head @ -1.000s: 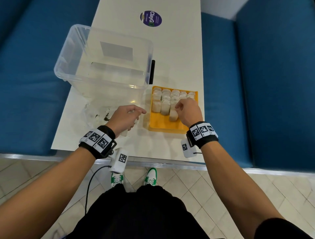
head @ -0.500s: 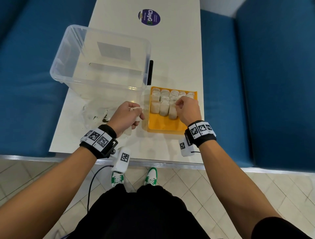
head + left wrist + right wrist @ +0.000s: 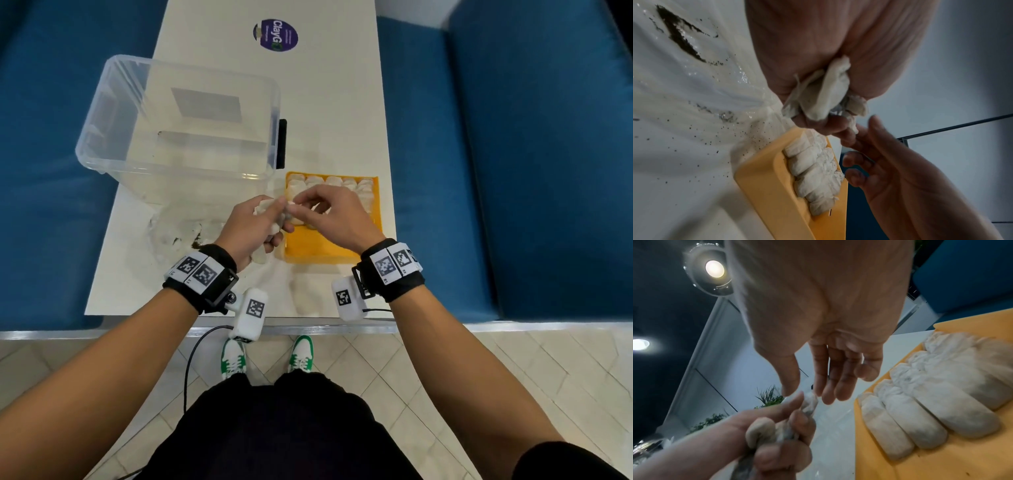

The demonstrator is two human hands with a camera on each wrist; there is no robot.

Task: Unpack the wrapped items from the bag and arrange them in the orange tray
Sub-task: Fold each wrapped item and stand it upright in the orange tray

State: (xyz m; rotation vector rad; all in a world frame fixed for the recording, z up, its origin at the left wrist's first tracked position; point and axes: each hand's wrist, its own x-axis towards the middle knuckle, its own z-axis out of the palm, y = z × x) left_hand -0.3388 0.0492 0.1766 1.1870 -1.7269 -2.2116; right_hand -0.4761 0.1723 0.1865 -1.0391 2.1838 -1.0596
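Right hand (image 3: 337,216) left orange tray (image 3: 376,205), fingers loose, reaching bundles gripped in left hand (image 3: 248,229).

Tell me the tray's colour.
Orange-yellow; the tray shows best in the right wrist view.

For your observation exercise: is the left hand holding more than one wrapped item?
Yes: the left hand grips several wrapped items bunched together.
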